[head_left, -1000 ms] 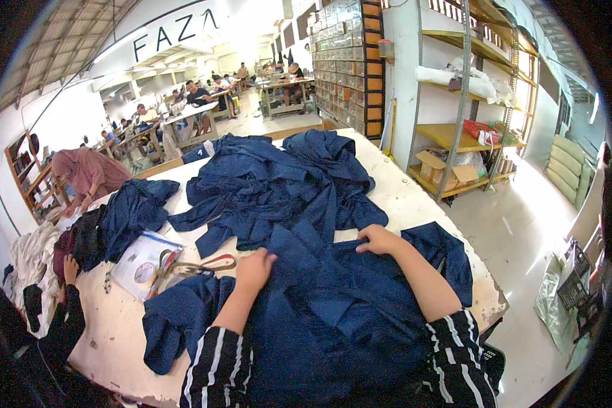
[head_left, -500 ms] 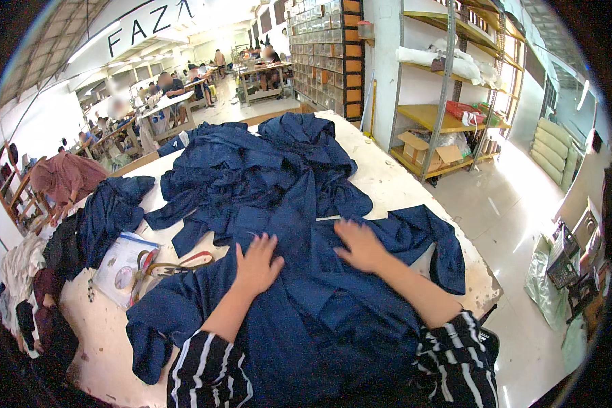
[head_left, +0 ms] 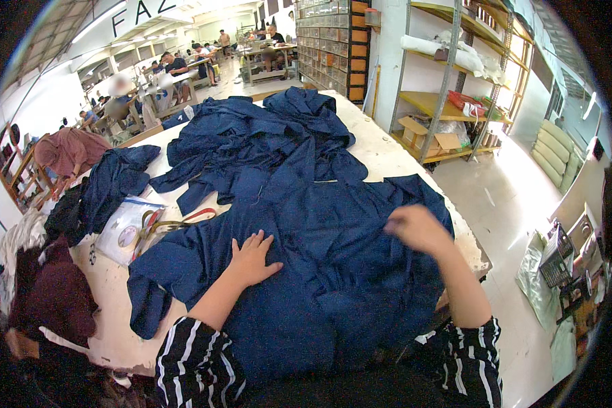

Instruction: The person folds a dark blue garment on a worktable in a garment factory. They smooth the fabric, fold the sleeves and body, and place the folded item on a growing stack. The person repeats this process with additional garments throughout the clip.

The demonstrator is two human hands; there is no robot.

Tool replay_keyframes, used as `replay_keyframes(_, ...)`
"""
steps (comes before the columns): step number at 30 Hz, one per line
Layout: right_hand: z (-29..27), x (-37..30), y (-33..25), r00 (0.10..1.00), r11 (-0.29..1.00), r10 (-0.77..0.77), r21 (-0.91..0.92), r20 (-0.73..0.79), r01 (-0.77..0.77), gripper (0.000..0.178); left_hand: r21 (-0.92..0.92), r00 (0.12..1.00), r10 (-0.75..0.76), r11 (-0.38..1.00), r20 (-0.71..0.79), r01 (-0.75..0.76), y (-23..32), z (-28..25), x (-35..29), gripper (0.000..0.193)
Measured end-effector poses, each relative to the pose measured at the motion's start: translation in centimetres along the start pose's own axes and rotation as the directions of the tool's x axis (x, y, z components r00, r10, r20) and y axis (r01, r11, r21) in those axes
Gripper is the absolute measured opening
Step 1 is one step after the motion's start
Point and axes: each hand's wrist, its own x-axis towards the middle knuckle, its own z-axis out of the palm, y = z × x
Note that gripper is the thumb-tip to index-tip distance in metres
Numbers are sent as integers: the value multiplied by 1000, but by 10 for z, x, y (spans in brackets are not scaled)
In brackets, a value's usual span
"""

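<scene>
A large dark navy cloth garment [head_left: 333,272] lies spread across the table before me, creased and uneven. My left hand [head_left: 253,260] rests flat on it, fingers spread and holding nothing. Over the garment's right part is my right hand [head_left: 418,230], its fingers bent and smeared by motion; whether they grip cloth cannot be made out. Beyond both hands sits a heap of more navy cloth [head_left: 245,143]. To the left of the garment lie a clear plastic pouch [head_left: 121,234] and scissors with a red-edged handle [head_left: 196,216].
A white worn table [head_left: 381,149] carries the cloth; its right edge runs beside an aisle. Maroon cloth [head_left: 54,289] and another navy bundle [head_left: 115,180] lie along the left edge. Metal shelving [head_left: 432,102] stands at the far right. Other people work at the left and back.
My right hand has moved right, and its fingers have gone from stretched to bent. The garment's right part is spread wider. My left hand stays flat on the cloth. The view has shifted slightly.
</scene>
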Motion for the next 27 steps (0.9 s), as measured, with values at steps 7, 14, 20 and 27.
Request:
replay_keyframes(7, -37, 16, 98, 811, 335, 479, 924, -336, 184, 35, -4, 998, 22, 1000, -58, -22, 1, 10, 2, 73)
replay_keyframes(14, -89, 9, 112, 569, 930, 305, 368, -764, -3, 44, -134, 920, 279, 937, -275, -324, 32, -9, -26, 46)
replay_keyframes(20, -80, -10, 100, 700, 913, 208, -121, -683, -389, 72, -98, 841, 503, 844, -199, -528, 85, -4, -50, 47)
replay_keyframes(27, 14, -110, 17, 837, 886, 454, 52, -306, -461, 85, -42, 759, 631, 764, -159, -644, 97, 18, -48, 49)
